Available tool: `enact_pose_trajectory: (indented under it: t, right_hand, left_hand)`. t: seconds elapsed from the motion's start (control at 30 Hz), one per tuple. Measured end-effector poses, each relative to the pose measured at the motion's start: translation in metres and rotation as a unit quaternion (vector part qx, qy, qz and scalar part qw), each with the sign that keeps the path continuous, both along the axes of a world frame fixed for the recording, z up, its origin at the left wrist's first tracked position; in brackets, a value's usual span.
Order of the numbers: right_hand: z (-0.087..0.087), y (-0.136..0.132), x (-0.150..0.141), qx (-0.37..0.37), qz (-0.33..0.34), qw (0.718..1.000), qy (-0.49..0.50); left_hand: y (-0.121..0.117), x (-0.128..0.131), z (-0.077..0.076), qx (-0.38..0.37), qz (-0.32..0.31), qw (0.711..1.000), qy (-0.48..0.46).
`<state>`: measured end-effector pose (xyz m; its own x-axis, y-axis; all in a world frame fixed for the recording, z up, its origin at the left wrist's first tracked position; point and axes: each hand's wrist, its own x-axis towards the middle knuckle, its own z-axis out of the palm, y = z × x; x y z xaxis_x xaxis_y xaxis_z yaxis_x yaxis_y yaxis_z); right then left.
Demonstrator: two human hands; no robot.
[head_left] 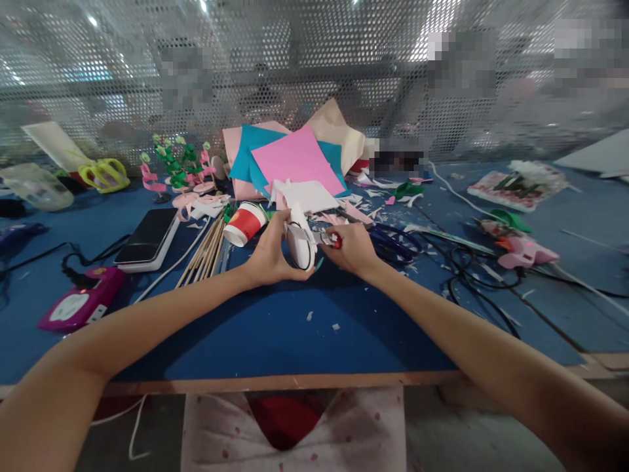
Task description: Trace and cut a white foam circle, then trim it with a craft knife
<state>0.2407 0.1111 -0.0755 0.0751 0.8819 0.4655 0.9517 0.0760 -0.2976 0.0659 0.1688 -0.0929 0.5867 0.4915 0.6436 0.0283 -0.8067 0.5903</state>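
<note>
Over the desk (314, 347), the left hand (265, 257) is holding a dark-edged white piece (298, 244) between spread fingers while the right hand (356, 246), at the piece's three o'clock, is gripping apparent red-handled scissors (337, 240), seemingly trimming, the next move calling for a steady edge.

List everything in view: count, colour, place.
Rimmed piece: one, white, centre
Tool: one, partly red, centre
Cup: one, red/white, centre
Sticks: several, tan, left
Sheets: several, mixed, rear centre
Scraps: many, mixed, scattered
Device: one, black/white, left
Plug block: one, magenta, left
Craft plants: several, pink/green, rear
Ornament: one, yellow, rear left
Glue gun: one, pink, right
Cables: several, mixed, sides
Table: one, blue, beneath
Screen: one, grey, rear
Left hand: one, bare, centre
Right hand: one, bare, centre
</note>
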Motion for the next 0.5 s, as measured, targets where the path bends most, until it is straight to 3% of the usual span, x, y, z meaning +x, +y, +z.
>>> enact_pose_trajectory:
  t: [0.2, 0.5]
  right_hand:
    - [0.0023, -0.0034, -0.0004, -0.033, -0.002, 0.999, 0.012]
    - [0.0047, -0.0096, -0.0065, -0.04, 0.012, 0.998, 0.055]
  left_hand:
    - [0.0047, -0.0026, -0.0015, 0.108, -0.006, 0.993, 0.057]
    - [0.0015, -0.0032, 0.0017, 0.121, -0.042, 0.986, 0.106]
